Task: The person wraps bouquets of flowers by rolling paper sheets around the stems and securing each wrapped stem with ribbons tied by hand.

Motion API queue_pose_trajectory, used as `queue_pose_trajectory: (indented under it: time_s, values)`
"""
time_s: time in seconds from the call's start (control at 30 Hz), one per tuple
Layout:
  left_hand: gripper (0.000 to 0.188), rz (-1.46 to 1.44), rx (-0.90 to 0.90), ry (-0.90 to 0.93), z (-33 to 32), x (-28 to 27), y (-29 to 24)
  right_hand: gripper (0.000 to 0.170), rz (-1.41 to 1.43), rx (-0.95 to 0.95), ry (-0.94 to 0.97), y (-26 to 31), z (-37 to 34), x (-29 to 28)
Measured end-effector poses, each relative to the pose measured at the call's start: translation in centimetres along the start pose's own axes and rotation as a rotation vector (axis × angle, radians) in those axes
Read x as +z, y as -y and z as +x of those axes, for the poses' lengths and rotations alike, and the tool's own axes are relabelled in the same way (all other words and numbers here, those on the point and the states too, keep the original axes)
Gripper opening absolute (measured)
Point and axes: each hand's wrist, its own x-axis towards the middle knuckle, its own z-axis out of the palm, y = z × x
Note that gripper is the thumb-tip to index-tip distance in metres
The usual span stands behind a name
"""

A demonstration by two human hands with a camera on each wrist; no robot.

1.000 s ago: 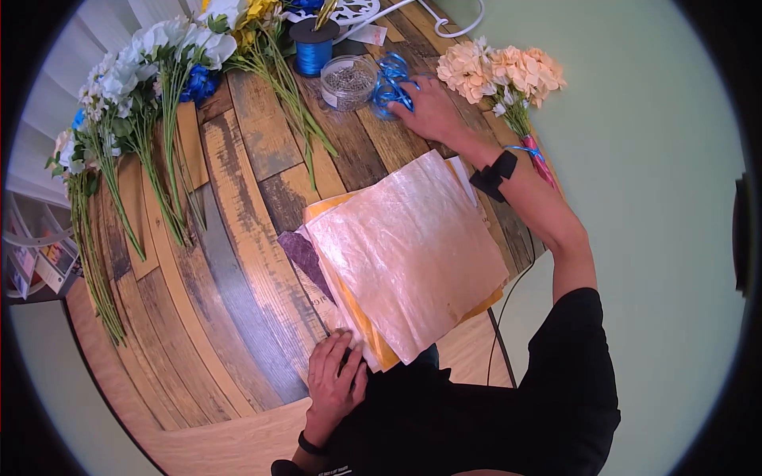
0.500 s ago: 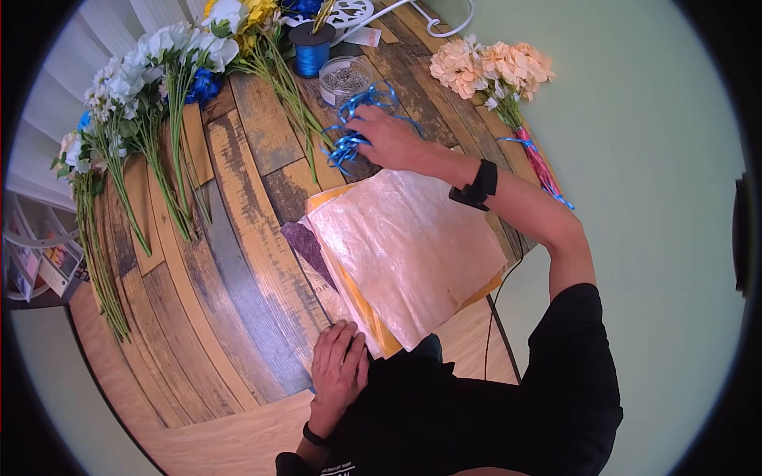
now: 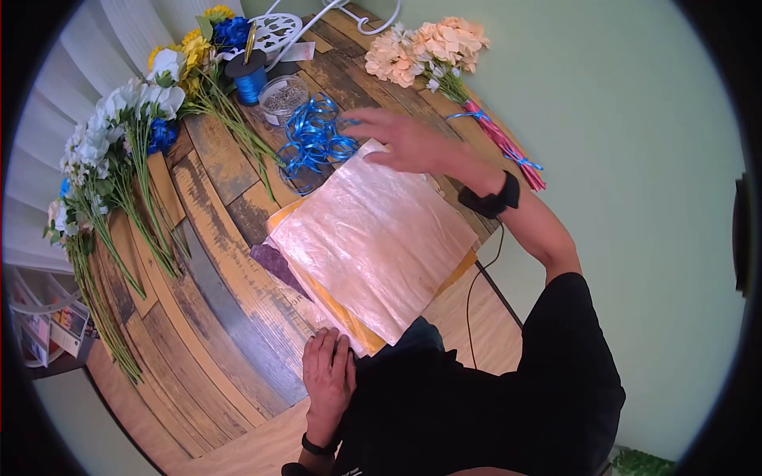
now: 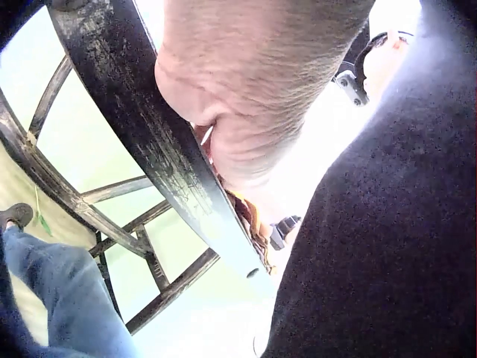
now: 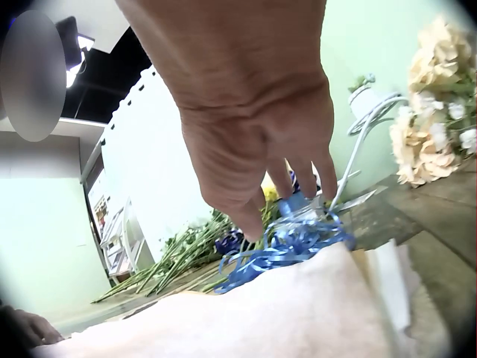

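In the head view a loose tangle of curly blue ribbon (image 3: 312, 136) lies on the wooden table, just beyond a stack of wrapping paper. My right hand (image 3: 409, 144) hovers by the ribbon's right side and over the far corner of the stack, fingers extended, holding nothing. The top sheet (image 3: 377, 238) is shiny pale pink, with yellow and dark purple sheets showing at the edges. At the table's near edge my left hand (image 3: 329, 373) rests beside the stack's near corner, fingers loosely bent. The right wrist view shows the ribbon (image 5: 291, 246) beyond my fingertips.
A blue ribbon spool (image 3: 249, 82) and a clear round tub (image 3: 284, 97) of small metallic pieces stand behind the tangle. Loose artificial flowers (image 3: 119, 151) line the left side. A peach bouquet (image 3: 432, 55), its stems wrapped in pink, lies at the right edge. White metalwork (image 3: 274, 32) stands at the back.
My right hand has moved the blue ribbon from beside the tub toward the paper stack, let it go and drawn back to the right. My left hand stays at the table edge.
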Motion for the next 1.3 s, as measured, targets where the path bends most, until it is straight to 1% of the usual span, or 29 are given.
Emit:
queue_pose_trajectory:
  time_s: [0.03,0.1,0.17,0.23,0.27,0.33,0.37,0.43,0.47,0.53,0.57,0.63,0.77,0.83,0.97,1.03,1.1,1.3]
  values:
    - [0.034,0.003,0.001,0.000,-0.2,0.0,0.0,0.050,0.027,0.086,-0.056,-0.4,-1.4,-0.8]
    - [0.035,0.024,0.002,0.018,-0.6,-0.2,0.0,0.050,-0.230,0.213,-0.258,-4.7,-4.4,-1.1]
    - [0.036,0.029,-0.003,0.019,-1.0,-0.4,-0.2,0.044,-0.444,0.414,-0.471,-9.1,-7.7,-1.6]
    - [0.037,0.035,-0.007,0.018,-1.2,-0.6,-0.2,0.043,-0.531,0.674,-0.470,-13.2,-11.1,-1.6]
    - [0.037,0.031,-0.004,0.009,-1.4,-0.5,-0.1,0.043,-0.528,0.673,-0.475,-13.9,-12.2,-1.4]
    - [0.036,0.029,-0.002,0.003,-1.6,-0.5,-0.1,0.037,-0.523,0.801,-0.409,-14.6,-13.7,-1.0]
    - [0.035,0.015,-0.009,-0.016,-1.6,-0.5,-0.1,0.037,-0.521,0.805,-0.412,-14.8,-14.0,-0.9]
    - [0.034,0.003,-0.011,-0.028,-1.6,-0.5,-0.2,0.034,-0.401,0.803,-0.408,-15.3,-14.3,-0.9]
    - [0.033,0.002,-0.010,-0.046,-1.6,-0.4,-0.2,0.034,-0.398,0.809,-0.412,-15.5,-14.2,-0.7]
    - [0.032,0.005,-0.008,-0.068,-1.5,-0.2,-0.2,0.033,-0.304,0.723,-0.422,-15.7,-13.7,-0.5]
    - [0.032,0.009,-0.005,-0.081,-1.4,-0.1,-0.2,0.033,-0.301,0.720,-0.426,-15.7,-13.5,-0.5]
    - [0.032,0.018,-0.008,-0.094,-1.6,0.0,-0.2,0.034,-0.278,0.615,-0.506,-14.8,-12.9,-0.6]
    - [0.030,0.028,0.008,-0.125,-1.7,0.2,-0.1,0.032,-0.185,0.583,-0.529,-12.6,-12.6,-1.8]
    - [0.029,0.030,0.002,-0.134,-1.4,0.3,-0.4,0.031,-0.150,0.481,-0.566,-12.6,-12.6,-2.1]
    - [0.029,0.045,-0.002,-0.148,-1.4,0.4,-0.5,0.031,-0.186,0.545,-0.513,-14.7,-13.4,-0.8]
    - [0.029,0.048,0.000,-0.152,-1.4,0.5,-0.5,0.031,-0.227,0.671,-0.405,-15.7,-13.8,-0.2]
    - [0.029,0.058,0.002,-0.162,-1.4,0.6,-0.5,0.031,-0.219,0.653,-0.408,-16.6,-14.0,-0.3]
    - [0.029,0.060,-0.004,-0.172,-1.5,0.8,-0.4,0.032,-0.231,0.636,-0.392,-16.6,-14.4,-0.1]
